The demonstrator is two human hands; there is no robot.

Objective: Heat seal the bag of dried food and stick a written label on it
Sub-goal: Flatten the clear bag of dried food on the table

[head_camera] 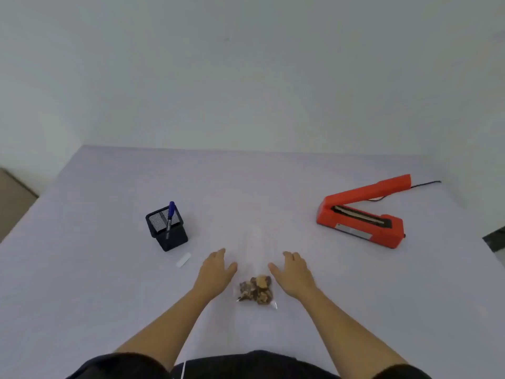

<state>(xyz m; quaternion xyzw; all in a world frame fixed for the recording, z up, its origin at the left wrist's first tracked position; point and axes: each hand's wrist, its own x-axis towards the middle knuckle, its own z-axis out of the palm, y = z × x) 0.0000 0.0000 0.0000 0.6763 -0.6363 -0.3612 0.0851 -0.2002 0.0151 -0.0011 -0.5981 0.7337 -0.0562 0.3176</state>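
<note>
Clear plastic bag (254,265): it lies flat on the table (109,296), dead centre in front of you. Its mouth points to 12 o'clock, and the film there is so faint that you cannot tell from here whether it is open or folded.
Dried food (256,289): a brown clump sits in the near end of the bag, at 6 o'clock.
Left hand (216,272): it is at 9 o'clock of the bag, fingers straight and relaxed, grasping nothing. The thumb is just beside the film; whether it touches is unclear.
Right hand (293,274): it mirrors the left at 3 o'clock, also released and empty.
Label (183,259): a small white strip lies loose at 9 o'clock, beyond your left hand.
Marker (170,214): it has a blue cap and stands in the black mesh pen holder (166,231) at 10 o'clock.
Heat sealer (360,214): red, at 2 o'clock and well apart from the bag. Its arm is raised, and its cord (420,186) trails off behind.
Step in hand: I'd judge this the very start, with you framing the bag to pick it up. Nothing is sealed or written.
Next move: take the bag near its mouth with both hands and keep the food settled at the bottom. Carry it to 2 o'clock and lay the mouth flat and unwrinkled across the sealing strip before pressing the arm down.
</note>
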